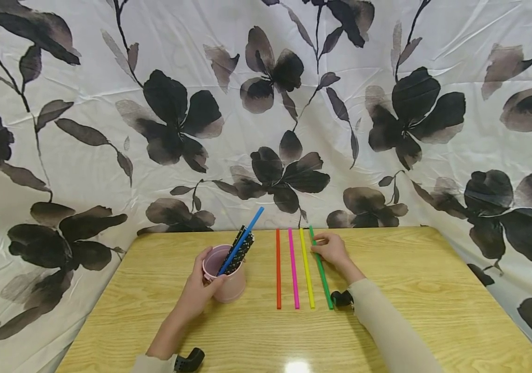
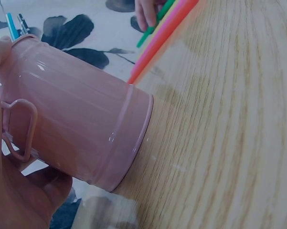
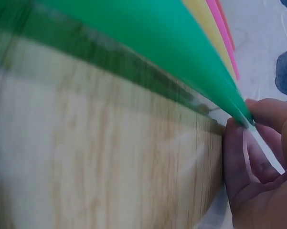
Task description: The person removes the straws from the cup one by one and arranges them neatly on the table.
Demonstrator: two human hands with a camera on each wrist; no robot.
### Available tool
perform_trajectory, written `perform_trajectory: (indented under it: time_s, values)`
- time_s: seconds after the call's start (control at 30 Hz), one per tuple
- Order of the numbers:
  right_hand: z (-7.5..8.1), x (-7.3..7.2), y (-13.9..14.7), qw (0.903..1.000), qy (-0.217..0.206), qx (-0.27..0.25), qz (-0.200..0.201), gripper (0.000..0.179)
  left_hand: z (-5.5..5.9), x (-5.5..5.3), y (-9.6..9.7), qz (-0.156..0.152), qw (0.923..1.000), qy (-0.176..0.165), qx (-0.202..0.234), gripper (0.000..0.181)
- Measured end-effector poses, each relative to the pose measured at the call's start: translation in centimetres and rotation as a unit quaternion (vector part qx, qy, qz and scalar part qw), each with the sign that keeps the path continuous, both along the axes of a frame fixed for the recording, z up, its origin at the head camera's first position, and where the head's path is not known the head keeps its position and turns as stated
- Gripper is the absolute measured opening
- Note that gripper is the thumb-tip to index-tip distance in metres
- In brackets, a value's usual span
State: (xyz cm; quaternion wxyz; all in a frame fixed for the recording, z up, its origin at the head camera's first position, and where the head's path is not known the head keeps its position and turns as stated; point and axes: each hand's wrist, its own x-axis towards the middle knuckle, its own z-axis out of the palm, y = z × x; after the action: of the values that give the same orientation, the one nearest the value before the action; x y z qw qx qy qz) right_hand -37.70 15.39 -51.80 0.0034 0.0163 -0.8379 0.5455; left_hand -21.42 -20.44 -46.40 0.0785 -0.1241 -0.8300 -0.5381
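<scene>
My left hand (image 1: 196, 292) grips a pink cup (image 1: 230, 289) by its side and rim; the left wrist view shows its small looped wire handle (image 2: 34, 126). The cup stands on the table, tilted slightly in the head view. Inside it lean a long blue stick (image 1: 254, 221) and several black sticks with white dots (image 1: 246, 247); their lower ends are hidden. Out to the right, my right hand (image 1: 333, 249) pinches a green stick (image 1: 324, 282) near its far end, between thumb and fingertips. This stick lies slanted, its near end by the right wrist's black camera.
Left of the green stick, a yellow stick (image 1: 307, 272), a pink stick (image 1: 294, 272) and a red stick (image 1: 278, 272) lie side by side on the wooden table (image 1: 410, 280). Behind the table's far edge hangs a white cloth (image 1: 340, 197) with dark flowers.
</scene>
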Motion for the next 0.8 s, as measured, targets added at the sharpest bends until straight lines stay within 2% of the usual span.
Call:
perform_trajectory:
  time_s: [0.07,0.27,0.33,0.43,0.8]
  values:
    - [0.0,0.0,-0.1,1.0,0.002,0.002,-0.002,0.031,-0.5,-0.3,-0.2,-0.002,1.0,0.0,0.005,0.075]
    - [0.0,0.1,-0.4,0.9997,0.01,0.021,-0.007,0.028,-3.1,-1.7,-1.0,0.006,0.9999,0.009,0.008,0.076]
    - [0.0,0.1,-0.4,0.9995,0.013,0.027,-0.008,0.028,-3.6,-1.9,-1.1,0.009,0.9999,0.012,0.007,0.076]
    - [0.0,0.2,-0.5,0.9995,0.014,0.027,-0.009,0.027,-3.8,-2.0,-1.2,0.008,0.9998,0.015,0.01,0.075]
    - [-0.3,0.1,-0.7,0.9986,0.027,0.044,-0.009,0.027,-3.7,-1.8,-1.1,0.011,0.9998,0.012,0.01,0.075]
